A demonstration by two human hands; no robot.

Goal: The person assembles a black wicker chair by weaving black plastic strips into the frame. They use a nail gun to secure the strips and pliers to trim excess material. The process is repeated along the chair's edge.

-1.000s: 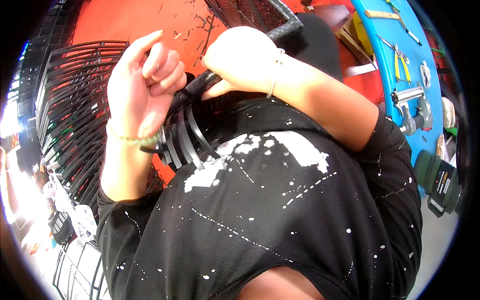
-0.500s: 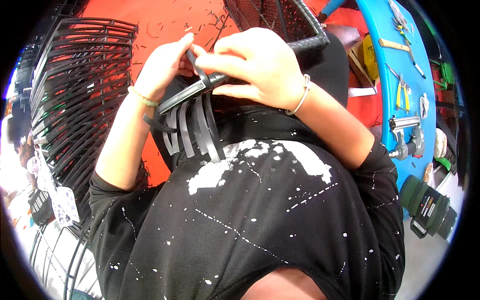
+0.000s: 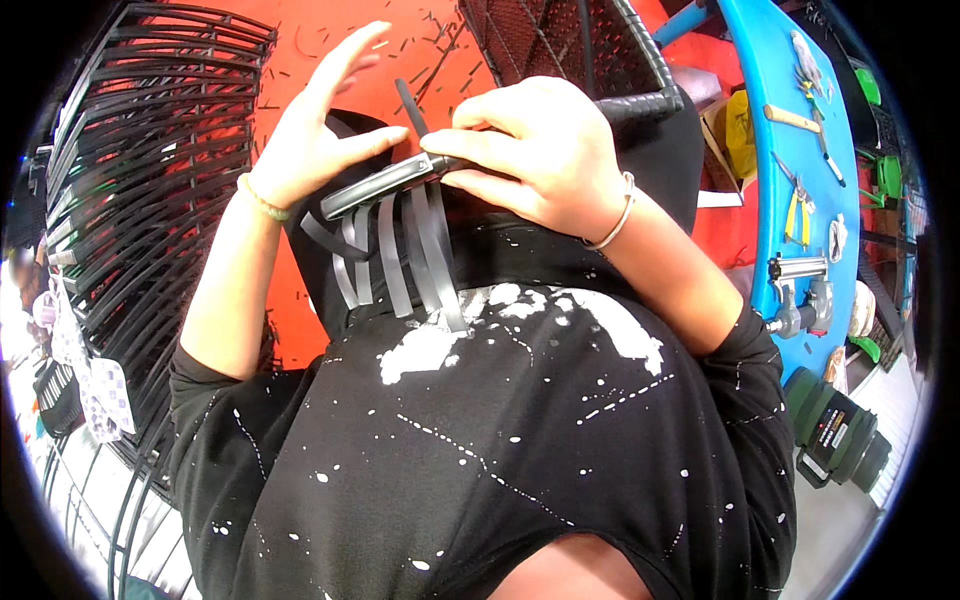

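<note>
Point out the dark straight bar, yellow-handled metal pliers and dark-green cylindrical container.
Dark straight bar [image 3: 378, 187], head view: exposed middle.
Yellow-handled metal pliers [image 3: 805, 223], head view: one handle.
Dark-green cylindrical container [image 3: 838, 430], head view: body.

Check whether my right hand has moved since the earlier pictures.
Yes. Judged against the blue table, your right hand has shifted rightward in the view, closer to that table.
</note>
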